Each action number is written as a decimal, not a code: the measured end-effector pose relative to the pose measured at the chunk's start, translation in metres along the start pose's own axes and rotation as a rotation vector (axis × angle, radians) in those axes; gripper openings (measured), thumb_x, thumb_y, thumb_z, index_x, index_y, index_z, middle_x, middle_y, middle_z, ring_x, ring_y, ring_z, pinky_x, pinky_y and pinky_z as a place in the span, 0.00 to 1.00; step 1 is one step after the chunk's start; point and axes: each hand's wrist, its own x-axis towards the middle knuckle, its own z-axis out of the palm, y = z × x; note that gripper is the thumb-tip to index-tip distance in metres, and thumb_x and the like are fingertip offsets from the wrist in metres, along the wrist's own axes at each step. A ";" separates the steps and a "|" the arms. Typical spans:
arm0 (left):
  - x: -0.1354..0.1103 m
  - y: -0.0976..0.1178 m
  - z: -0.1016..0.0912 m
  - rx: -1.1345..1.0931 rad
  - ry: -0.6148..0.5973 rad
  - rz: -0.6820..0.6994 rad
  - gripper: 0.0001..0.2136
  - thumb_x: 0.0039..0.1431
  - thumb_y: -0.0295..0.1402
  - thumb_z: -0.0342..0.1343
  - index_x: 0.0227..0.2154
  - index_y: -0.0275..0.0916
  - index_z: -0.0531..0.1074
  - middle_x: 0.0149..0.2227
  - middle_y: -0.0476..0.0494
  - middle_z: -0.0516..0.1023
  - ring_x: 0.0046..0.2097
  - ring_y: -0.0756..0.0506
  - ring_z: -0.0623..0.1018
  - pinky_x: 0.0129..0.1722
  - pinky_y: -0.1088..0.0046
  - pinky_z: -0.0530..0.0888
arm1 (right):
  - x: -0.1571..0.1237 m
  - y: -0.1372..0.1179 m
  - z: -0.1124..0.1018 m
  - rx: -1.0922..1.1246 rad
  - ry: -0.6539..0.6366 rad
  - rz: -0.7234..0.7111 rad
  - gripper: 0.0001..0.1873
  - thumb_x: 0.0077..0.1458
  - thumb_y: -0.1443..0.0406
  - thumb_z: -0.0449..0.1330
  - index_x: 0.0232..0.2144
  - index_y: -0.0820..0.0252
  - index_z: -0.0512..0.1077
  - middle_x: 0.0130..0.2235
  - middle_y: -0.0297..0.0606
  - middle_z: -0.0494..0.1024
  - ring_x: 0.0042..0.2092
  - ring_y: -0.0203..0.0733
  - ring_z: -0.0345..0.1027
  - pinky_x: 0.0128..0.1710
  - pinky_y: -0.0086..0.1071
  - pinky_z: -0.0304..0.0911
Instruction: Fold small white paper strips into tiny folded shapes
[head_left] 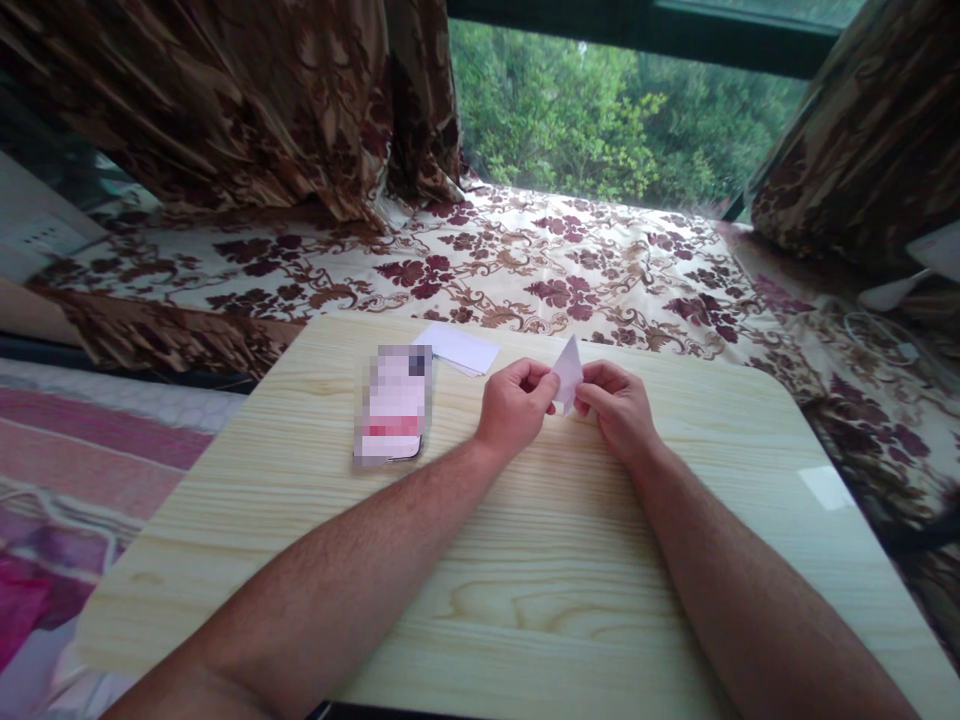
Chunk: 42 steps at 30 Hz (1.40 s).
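A small folded piece of white paper (568, 372) with a pointed top is held up between my two hands, over the far half of the wooden table. My left hand (516, 402) pinches its left side between thumb and fingers. On the opposite side, my right hand (619, 402) grips the lower right edge with its fingertips. The fingers partly cover the lower part of the paper. Beyond my left hand lies a stack of white paper sheets (465, 350).
A blurred-out phone-like object (394, 405) lies left of my hands. The light wooden table (525, 600) has rounded corners, with a white patch (826, 488) near its right edge. Behind it, floral cloth (570, 260) covers a ledge below a window, between brown curtains (300, 100).
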 end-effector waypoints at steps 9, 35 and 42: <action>0.000 -0.003 0.001 -0.043 0.019 -0.002 0.09 0.55 0.39 0.59 0.29 0.38 0.73 0.22 0.50 0.75 0.22 0.52 0.75 0.20 0.79 0.68 | 0.001 -0.001 0.003 0.004 0.025 0.023 0.09 0.42 0.72 0.60 0.30 0.59 0.74 0.26 0.30 0.76 0.24 0.33 0.65 0.23 0.28 0.61; 0.003 -0.001 0.000 -0.121 -0.009 -0.087 0.11 0.55 0.40 0.58 0.27 0.35 0.73 0.23 0.47 0.76 0.24 0.46 0.80 0.18 0.78 0.71 | -0.002 0.003 0.007 -0.011 0.057 -0.062 0.14 0.48 0.70 0.63 0.40 0.56 0.78 0.31 0.32 0.78 0.28 0.32 0.68 0.24 0.27 0.63; 0.001 0.000 0.001 -0.122 -0.003 -0.093 0.12 0.55 0.41 0.58 0.26 0.35 0.73 0.23 0.46 0.77 0.26 0.45 0.81 0.19 0.77 0.71 | -0.002 0.002 0.007 -0.054 0.061 -0.055 0.15 0.49 0.68 0.63 0.41 0.57 0.77 0.33 0.34 0.79 0.29 0.35 0.68 0.25 0.29 0.64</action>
